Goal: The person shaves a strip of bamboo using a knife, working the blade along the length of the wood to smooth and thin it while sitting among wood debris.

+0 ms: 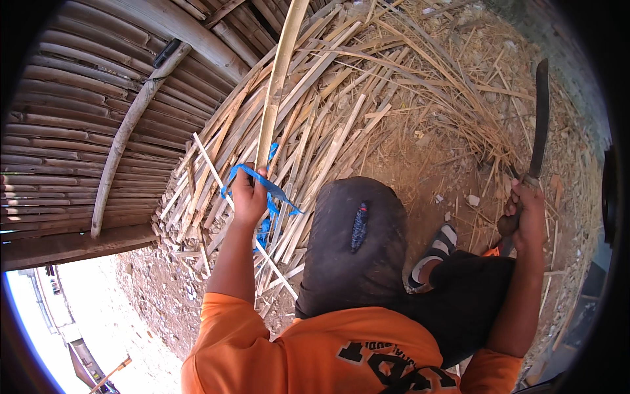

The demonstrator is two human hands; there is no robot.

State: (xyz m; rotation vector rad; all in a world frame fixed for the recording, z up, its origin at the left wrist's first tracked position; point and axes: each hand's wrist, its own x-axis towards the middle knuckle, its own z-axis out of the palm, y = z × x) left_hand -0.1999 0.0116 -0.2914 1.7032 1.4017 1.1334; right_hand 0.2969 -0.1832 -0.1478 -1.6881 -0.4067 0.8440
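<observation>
Left hand (249, 197) clenched around bamboo strip (275, 85) with blue strap (270, 197), upright at left, near pile of bamboo slats (328, 131). Right hand (525, 217) gripping machete (539, 125), blade pointing far, right side. Risk: swing glancing off strip toward knee (354, 243) or left fingers.

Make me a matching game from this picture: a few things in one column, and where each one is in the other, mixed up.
Things:
1. bamboo strip
2. long blade
3. blue ribbon
4. sandal

Places:
A. on the foot, on the dirt
B. gripped upright in the left hand
C. raised in the right hand
D. tied around the left hand

Pairs: 1-B, 2-C, 3-D, 4-A
</observation>
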